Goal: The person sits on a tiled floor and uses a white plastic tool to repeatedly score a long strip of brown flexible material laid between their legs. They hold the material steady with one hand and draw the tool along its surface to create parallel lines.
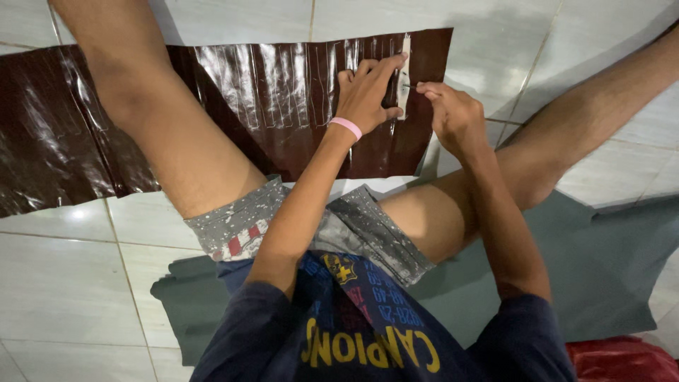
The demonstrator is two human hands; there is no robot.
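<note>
A long sheet of glossy dark brown leather-like material (276, 92) lies across the white tiled floor, with rows of pale traced outlines on it. My left hand (368, 92), with a pink band at the wrist, presses a narrow pale template strip (404, 71) flat on the sheet near its right end. My right hand (453, 113) is closed around a thin marking tool whose tip touches the sheet just beside the strip. My legs stretch out on both sides of the work.
I sit on a grey-green mat (601, 262) on the tiled floor (64, 283). My left leg (148, 106) lies over the brown sheet. A red object (622, 357) shows at the lower right corner.
</note>
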